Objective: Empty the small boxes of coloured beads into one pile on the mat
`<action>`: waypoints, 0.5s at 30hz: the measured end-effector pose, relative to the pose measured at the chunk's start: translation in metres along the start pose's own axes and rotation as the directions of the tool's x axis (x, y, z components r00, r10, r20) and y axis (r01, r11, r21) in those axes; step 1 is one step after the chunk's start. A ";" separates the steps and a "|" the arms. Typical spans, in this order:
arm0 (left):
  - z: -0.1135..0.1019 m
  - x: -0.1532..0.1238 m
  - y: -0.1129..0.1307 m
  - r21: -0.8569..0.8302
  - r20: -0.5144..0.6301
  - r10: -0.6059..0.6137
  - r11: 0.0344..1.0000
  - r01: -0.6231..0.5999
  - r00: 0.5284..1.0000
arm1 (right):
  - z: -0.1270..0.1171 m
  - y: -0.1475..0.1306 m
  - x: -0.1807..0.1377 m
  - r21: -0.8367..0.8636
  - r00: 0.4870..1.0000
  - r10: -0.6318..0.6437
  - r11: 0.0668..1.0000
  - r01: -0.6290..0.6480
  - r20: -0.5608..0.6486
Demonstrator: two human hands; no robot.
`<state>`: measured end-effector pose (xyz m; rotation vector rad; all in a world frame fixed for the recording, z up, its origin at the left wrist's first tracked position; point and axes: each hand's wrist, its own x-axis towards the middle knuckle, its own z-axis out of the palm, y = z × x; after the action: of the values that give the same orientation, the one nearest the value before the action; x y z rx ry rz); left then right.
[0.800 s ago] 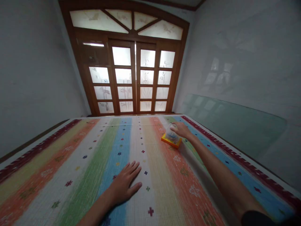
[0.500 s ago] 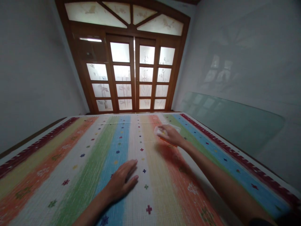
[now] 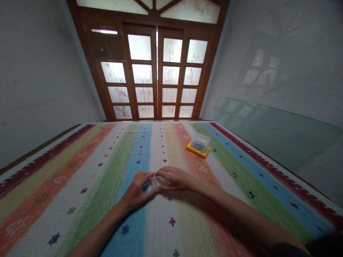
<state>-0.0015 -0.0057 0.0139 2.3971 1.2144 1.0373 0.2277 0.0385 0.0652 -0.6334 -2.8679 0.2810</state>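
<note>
The right hand is withdrawn from the orange-based clear plastic box. With the left hand it now pinches a small clear plastic piece, fingers of both curled onto it.

The left hand and right hand close on what looks like a small clear plastic piece, low over the striped mat. The orange-based clear box sits well apart, beyond them.

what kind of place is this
Probably a room in a home: a wide striped mat, wooden doors with frosted panes at the far end, and a glass sheet leaning on the right wall.
</note>
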 end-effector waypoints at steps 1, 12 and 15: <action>0.000 0.000 0.001 0.009 -0.001 0.015 1.000 -0.015 1.000 | 0.001 -0.002 0.001 -0.045 1.000 -0.012 0.999 0.013 0.016; 0.002 0.002 0.001 -0.050 0.062 -0.048 0.997 0.051 0.997 | 0.033 -0.041 0.011 -0.637 0.998 -0.053 0.768 0.062 0.033; 0.001 0.004 -0.001 -0.093 0.083 -0.125 0.987 0.133 0.989 | 0.034 -0.044 0.015 -0.665 0.999 -0.027 0.746 0.035 0.022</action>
<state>0.0002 -0.0019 0.0152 2.2302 1.2438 0.9351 0.1894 0.0012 0.0442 -0.6776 -2.9417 -0.8008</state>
